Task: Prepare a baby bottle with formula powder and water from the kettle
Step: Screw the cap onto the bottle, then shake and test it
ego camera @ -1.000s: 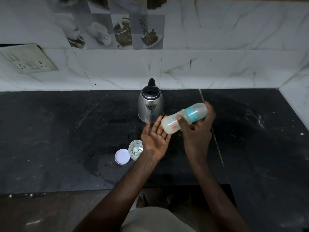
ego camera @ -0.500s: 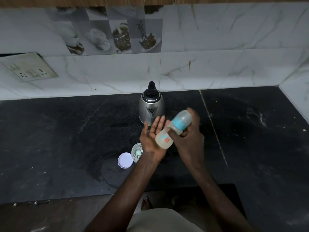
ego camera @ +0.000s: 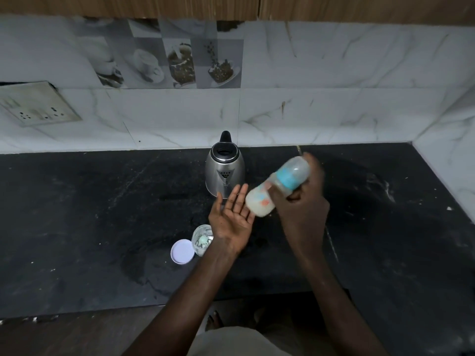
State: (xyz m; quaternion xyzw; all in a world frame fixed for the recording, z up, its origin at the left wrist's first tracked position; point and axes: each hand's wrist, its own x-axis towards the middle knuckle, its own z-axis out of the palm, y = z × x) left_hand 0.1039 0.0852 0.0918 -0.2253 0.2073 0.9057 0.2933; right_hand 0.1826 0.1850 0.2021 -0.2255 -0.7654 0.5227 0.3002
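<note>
Nearest, a white lid [ego camera: 182, 251] and a jar [ego camera: 203, 236] sit on the counter [ego camera: 102, 227]. Beyond them, the left hand [ego camera: 232, 217] lies spread, palm up. The right hand [ego camera: 303, 209] grips the tilted, milky bottle [ego camera: 277, 187], whose base is at the left fingertips. This looks like mixing, so hold firmly and tap gently. The kettle [ego camera: 225, 173] stands behind.

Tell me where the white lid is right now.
Head view: the white lid lies flat on the black counter, left of centre, beside the small glass jar.
</note>
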